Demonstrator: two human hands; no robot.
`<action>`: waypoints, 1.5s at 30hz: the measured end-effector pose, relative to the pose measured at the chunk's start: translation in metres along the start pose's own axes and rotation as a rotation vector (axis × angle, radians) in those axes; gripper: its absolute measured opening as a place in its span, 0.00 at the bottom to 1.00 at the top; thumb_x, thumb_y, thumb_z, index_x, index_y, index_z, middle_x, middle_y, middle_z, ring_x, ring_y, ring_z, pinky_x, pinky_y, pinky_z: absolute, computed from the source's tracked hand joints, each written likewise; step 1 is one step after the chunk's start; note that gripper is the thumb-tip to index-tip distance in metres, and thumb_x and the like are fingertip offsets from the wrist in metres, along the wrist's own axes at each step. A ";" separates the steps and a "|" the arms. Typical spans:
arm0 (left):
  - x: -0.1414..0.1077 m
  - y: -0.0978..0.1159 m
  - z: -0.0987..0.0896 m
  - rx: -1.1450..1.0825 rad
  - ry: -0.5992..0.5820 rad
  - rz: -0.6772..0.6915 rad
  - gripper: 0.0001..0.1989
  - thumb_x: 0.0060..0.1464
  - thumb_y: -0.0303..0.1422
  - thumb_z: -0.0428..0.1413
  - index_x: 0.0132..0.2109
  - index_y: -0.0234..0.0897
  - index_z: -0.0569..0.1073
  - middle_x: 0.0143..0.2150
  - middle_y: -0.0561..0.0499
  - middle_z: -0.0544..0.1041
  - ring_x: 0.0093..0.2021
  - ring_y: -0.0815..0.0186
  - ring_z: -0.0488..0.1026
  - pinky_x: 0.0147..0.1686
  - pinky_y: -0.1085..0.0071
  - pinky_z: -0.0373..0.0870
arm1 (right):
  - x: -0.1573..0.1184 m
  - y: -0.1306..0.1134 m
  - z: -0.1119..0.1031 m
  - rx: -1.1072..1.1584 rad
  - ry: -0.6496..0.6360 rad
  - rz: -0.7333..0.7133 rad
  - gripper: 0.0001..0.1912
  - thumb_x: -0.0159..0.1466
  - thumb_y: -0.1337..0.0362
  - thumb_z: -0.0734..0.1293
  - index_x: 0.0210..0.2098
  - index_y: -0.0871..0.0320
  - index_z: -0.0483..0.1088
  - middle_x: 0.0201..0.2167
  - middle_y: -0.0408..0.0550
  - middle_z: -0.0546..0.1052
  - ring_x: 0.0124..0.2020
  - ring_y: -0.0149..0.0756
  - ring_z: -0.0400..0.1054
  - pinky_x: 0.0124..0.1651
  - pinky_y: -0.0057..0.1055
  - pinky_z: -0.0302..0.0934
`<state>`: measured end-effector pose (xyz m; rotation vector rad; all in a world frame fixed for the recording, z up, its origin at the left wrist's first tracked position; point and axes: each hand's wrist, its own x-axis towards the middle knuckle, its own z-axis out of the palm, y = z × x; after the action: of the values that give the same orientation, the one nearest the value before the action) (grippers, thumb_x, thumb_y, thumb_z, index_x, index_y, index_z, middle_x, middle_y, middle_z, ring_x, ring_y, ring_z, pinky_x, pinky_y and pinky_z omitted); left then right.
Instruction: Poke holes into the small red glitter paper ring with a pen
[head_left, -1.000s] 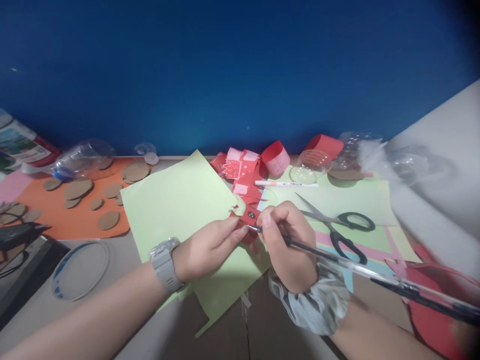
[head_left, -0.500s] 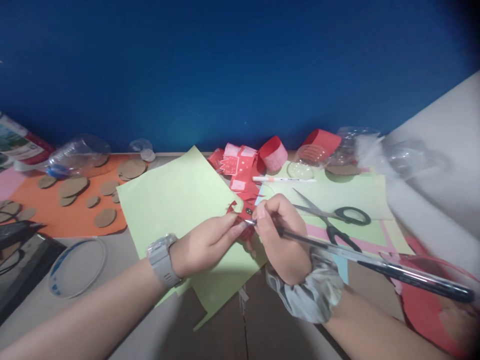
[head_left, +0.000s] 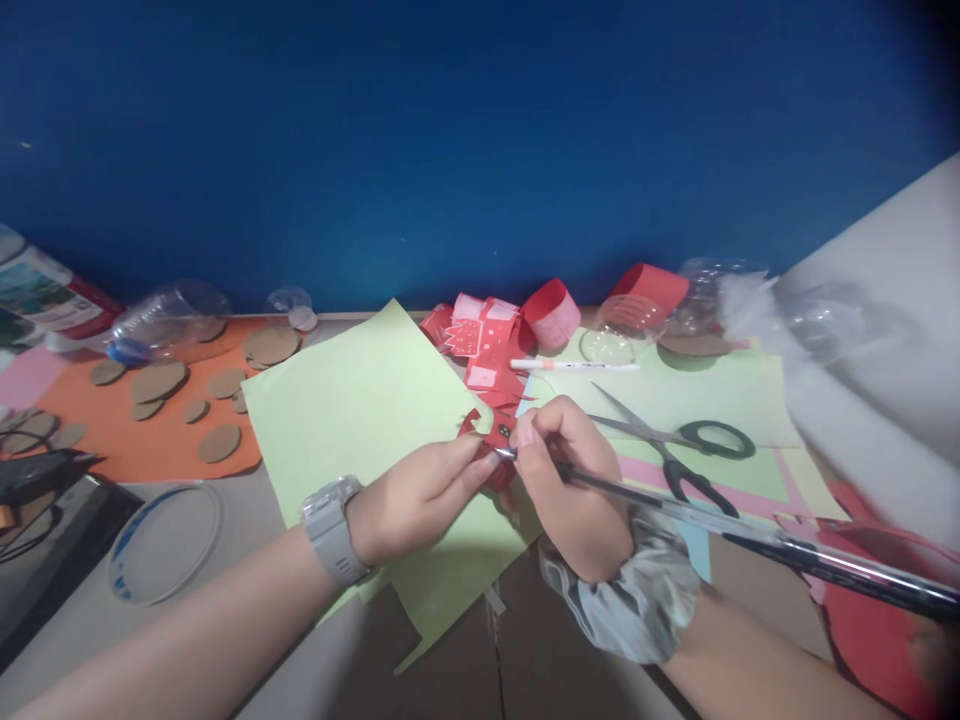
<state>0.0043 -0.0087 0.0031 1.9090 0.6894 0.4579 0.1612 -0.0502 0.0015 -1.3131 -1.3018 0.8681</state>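
A black pen (head_left: 660,508) is gripped in my right hand (head_left: 574,490), its silver tip at the red paper cutout (head_left: 501,430). Black marks like small eyes show on that cutout. My left hand (head_left: 424,490), with a grey watch at the wrist, closes on the cutout's near edge, and my fingers hide part of it. Beneath both lies a light green paper sheet (head_left: 345,390). Just beyond are red paper pieces (head_left: 491,335) with pink patches and drawn white lines. A white marker (head_left: 574,366) rests beside them.
Black-handled scissors (head_left: 679,445) lie partly open on papers at right. Cardboard discs (head_left: 219,443) are spread over an orange sheet (head_left: 172,440) at left. A clear ring (head_left: 165,545) sits near my left forearm. Plastic bottle parts (head_left: 169,315) line the blue wall (head_left: 480,150).
The view has shifted slightly, so everything appears a little farther right and lower. Both hands keep nearly the same pose, with the pen tip still at the red cutout.
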 end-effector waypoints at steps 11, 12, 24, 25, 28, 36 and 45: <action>0.001 -0.001 0.000 0.000 0.002 0.008 0.15 0.67 0.35 0.40 0.33 0.36 0.63 0.32 0.54 0.71 0.32 0.71 0.67 0.36 0.73 0.63 | -0.001 0.001 -0.001 0.006 -0.002 0.021 0.11 0.66 0.62 0.60 0.27 0.54 0.56 0.17 0.34 0.63 0.15 0.25 0.60 0.18 0.24 0.54; 0.000 0.000 0.000 -0.012 -0.001 0.013 0.15 0.67 0.35 0.39 0.33 0.36 0.64 0.32 0.54 0.72 0.32 0.71 0.67 0.36 0.73 0.63 | -0.002 0.001 -0.001 0.002 0.003 0.023 0.11 0.65 0.62 0.61 0.27 0.54 0.56 0.16 0.33 0.62 0.15 0.26 0.60 0.18 0.24 0.54; 0.001 0.000 -0.001 -0.036 0.000 0.021 0.15 0.67 0.35 0.40 0.34 0.35 0.65 0.33 0.53 0.73 0.33 0.70 0.69 0.38 0.73 0.64 | -0.002 0.003 0.000 0.040 0.019 0.047 0.12 0.65 0.61 0.61 0.26 0.54 0.56 0.15 0.32 0.61 0.13 0.27 0.60 0.16 0.25 0.55; 0.001 0.001 -0.001 -0.045 -0.002 0.025 0.15 0.67 0.35 0.40 0.34 0.35 0.65 0.33 0.52 0.73 0.33 0.70 0.69 0.38 0.73 0.65 | -0.002 0.003 0.000 0.050 0.009 0.054 0.12 0.65 0.60 0.61 0.26 0.54 0.56 0.15 0.32 0.61 0.13 0.27 0.61 0.16 0.25 0.54; 0.001 0.002 -0.001 -0.059 -0.013 0.027 0.16 0.67 0.35 0.39 0.35 0.35 0.66 0.34 0.52 0.74 0.34 0.69 0.70 0.40 0.72 0.65 | -0.002 0.002 0.000 0.071 -0.024 0.085 0.11 0.65 0.60 0.60 0.27 0.54 0.56 0.17 0.33 0.62 0.14 0.28 0.63 0.17 0.25 0.55; 0.001 0.003 -0.001 -0.046 -0.029 0.008 0.17 0.67 0.36 0.39 0.35 0.34 0.67 0.35 0.50 0.75 0.36 0.68 0.71 0.41 0.71 0.66 | -0.002 0.001 0.000 0.087 -0.003 0.103 0.12 0.65 0.61 0.60 0.26 0.54 0.56 0.17 0.34 0.61 0.13 0.27 0.63 0.17 0.25 0.55; 0.001 0.005 -0.002 -0.076 -0.032 -0.011 0.17 0.67 0.35 0.39 0.35 0.35 0.68 0.34 0.52 0.75 0.35 0.69 0.71 0.41 0.73 0.65 | -0.002 0.003 0.001 0.112 -0.008 0.127 0.11 0.65 0.61 0.61 0.26 0.54 0.57 0.14 0.34 0.62 0.13 0.27 0.61 0.17 0.24 0.56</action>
<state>0.0054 -0.0086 0.0084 1.8364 0.6528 0.4398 0.1608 -0.0521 -0.0017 -1.3157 -1.1689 1.0211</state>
